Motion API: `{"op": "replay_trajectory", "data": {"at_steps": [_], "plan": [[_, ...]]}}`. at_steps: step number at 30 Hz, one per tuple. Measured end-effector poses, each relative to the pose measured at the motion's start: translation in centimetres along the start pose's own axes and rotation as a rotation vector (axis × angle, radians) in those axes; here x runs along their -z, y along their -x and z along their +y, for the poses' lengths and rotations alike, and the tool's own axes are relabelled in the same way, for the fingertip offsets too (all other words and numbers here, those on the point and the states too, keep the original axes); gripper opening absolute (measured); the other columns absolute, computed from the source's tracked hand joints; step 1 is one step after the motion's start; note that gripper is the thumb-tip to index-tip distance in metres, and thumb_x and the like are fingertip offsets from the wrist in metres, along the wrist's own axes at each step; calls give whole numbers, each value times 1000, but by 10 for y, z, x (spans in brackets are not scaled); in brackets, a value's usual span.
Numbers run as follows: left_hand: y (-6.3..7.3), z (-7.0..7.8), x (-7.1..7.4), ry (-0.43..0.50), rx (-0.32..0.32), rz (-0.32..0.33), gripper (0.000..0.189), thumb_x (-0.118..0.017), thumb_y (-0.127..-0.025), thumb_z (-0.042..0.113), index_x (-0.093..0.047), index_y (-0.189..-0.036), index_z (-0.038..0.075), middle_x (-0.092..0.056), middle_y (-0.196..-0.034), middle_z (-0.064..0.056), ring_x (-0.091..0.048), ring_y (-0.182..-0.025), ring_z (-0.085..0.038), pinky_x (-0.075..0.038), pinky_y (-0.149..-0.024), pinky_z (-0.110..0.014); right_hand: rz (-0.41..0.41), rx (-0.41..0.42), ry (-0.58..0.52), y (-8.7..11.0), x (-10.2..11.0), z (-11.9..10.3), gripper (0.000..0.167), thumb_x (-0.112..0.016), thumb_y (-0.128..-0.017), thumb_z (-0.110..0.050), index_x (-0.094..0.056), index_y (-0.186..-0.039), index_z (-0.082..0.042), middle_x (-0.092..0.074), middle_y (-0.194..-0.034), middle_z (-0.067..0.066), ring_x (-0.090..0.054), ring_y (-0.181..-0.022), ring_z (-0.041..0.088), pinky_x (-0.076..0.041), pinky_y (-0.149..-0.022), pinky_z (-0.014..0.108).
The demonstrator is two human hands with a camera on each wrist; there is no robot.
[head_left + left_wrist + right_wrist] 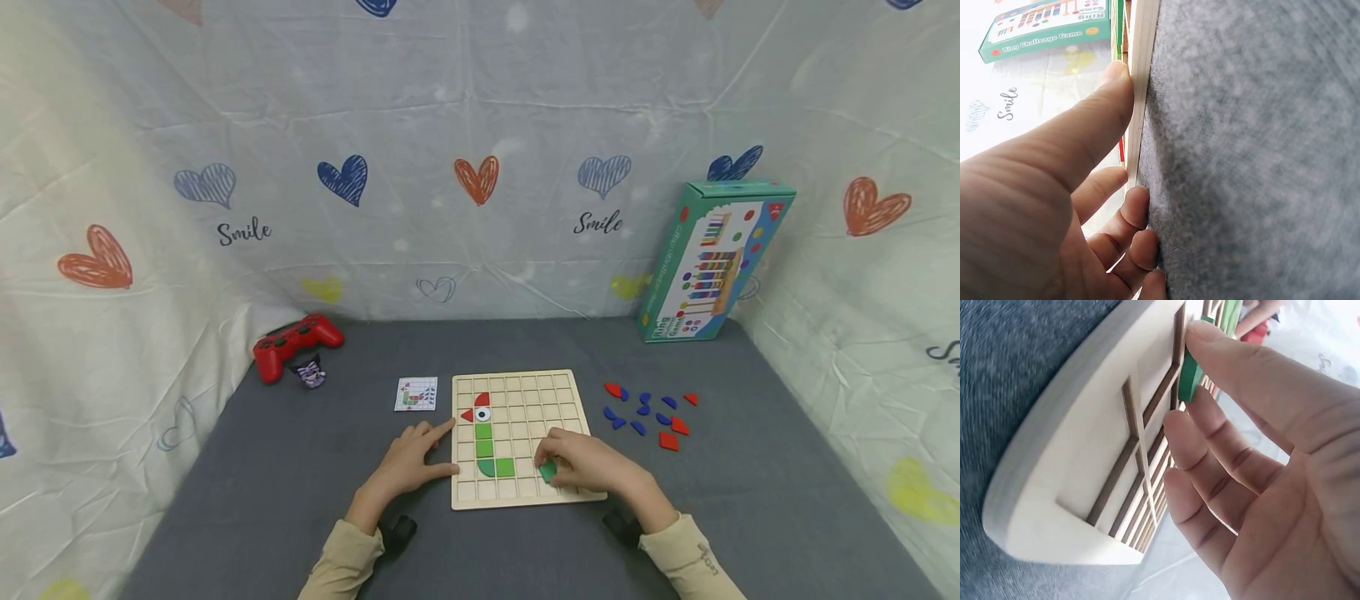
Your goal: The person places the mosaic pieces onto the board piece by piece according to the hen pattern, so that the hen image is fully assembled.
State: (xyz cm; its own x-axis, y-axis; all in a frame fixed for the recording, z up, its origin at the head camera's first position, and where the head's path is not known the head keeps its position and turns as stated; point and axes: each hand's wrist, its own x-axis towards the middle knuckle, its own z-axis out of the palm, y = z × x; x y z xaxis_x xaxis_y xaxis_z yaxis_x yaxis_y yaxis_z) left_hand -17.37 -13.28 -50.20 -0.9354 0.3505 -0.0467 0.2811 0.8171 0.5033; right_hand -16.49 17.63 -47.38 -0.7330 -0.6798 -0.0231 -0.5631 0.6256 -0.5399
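Observation:
A wooden grid board (pixel 528 408) lies on the table. On its left side sit a red quarter-round tile (pixel 482 398), a red triangle (pixel 467 415), a white eye tile (pixel 482 413), green square tiles (pixel 483 448) and a dark green rounded tile (pixel 486 467). My left hand (pixel 408 458) touches the board's left edge with thumb and index finger spread apart. Over the lower right cells, my right hand (pixel 588 461) pinches a dark green tile (pixel 1190 376) between thumb and index finger, close to the grid. The fingers partly hide the tile's shape.
A pattern card (pixel 416 394) lies left of the board's top. Several blue tiles (pixel 638 427) and red tiles (pixel 669 441) are scattered to the right. A red game controller (pixel 298 342) and a small dark figure (pixel 309 372) are back left; a green box (pixel 712 262) stands back right.

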Motion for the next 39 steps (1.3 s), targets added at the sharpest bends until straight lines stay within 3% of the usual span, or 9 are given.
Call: {"op": "replay_trajectory", "data": {"at_steps": [8, 22, 29, 39], "plan": [[-1, -1, -1, 3, -28, 4, 77, -71, -75, 49, -43, -140, 18, -41, -83, 2, -31, -70, -14, -25, -62, -29, 16, -10, 38, -3, -4, -3, 17, -73, -80, -16, -63, -94, -16, -54, -88, -6, -51, -75, 6, -44, -67, 22], [-1, 0, -1, 2, -17, 6, 77, -72, -74, 48, -44, -140, 17, -41, -82, 1, -31, -70, -14, -25, -62, -29, 91, 20, 140, -18, -13, -13, 17, -72, -81, -20, -64, -96, -18, -58, -92, -4, -53, -76, 4, -45, -69, 23], [0, -1, -1, 3, -29, 8, 77, -71, -75, 49, -44, -140, 18, -41, -82, 2, -30, -69, -14, -25, -62, -29, 99, -1, 100, -21, -15, -18, 19, -71, -81, -15, -67, -99, -17, -59, -93, -4, -50, -74, 2, -43, -67, 23], [0, -1, -2, -1, -24, 13, 77, -72, -75, 49, -44, -139, 18, -41, -82, 1, -30, -69, -14, -25, -63, -30, 147, 2, 170, -22, -17, -18, 19, -73, -78, -15, -68, -96, -18, -58, -90, -5, -50, -70, 4, -42, -63, 23]]}}
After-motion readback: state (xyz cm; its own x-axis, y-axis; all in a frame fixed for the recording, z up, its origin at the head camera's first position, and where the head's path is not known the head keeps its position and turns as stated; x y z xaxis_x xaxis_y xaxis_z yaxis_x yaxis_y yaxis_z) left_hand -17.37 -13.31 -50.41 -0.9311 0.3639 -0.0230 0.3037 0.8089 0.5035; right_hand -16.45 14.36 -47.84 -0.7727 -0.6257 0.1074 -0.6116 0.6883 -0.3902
